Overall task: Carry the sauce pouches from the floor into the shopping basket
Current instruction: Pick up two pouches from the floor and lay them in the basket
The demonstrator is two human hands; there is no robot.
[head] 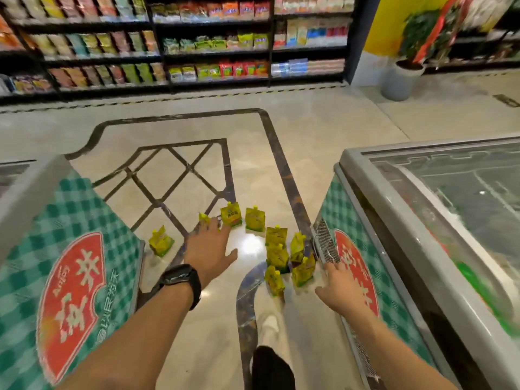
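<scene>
Shop aisle, seen from the head view looking down between two chest freezers.

Sauce pouches [255, 219]: yellow, spouted, standing upright on the tiled floor [197, 130]. One lone pouch [161, 242] stands off to the left, near the left freezer [70, 215]. Three stand in a loose row in the middle. A tight cluster [278, 256] of five or so stands to the right, close to the lower corner of the right freezer [394, 209].

Left hand [209, 249]: reaches forward and down over the floor, palm down. Its fingers [208, 232] are straight and spread wide with the thumb out, and they hold nothing. The fingertips are blurred and overlap one pouch of the middle row in the picture; cannot tell if they touch it. A black watch [180, 280] is on the wrist.

Right hand [342, 288]: extended low, just right of the cluster. Its fingers [332, 270] are stretched out, blurred and hold nothing. The tips lie at the metal grille [325, 243] on the right freezer's corner; contact unclear.

One pale shoe [268, 325] shows on the floor below the cluster. Stocked shelves [213, 52] run along the far wall, with a potted plant [405, 77] to their right.
</scene>
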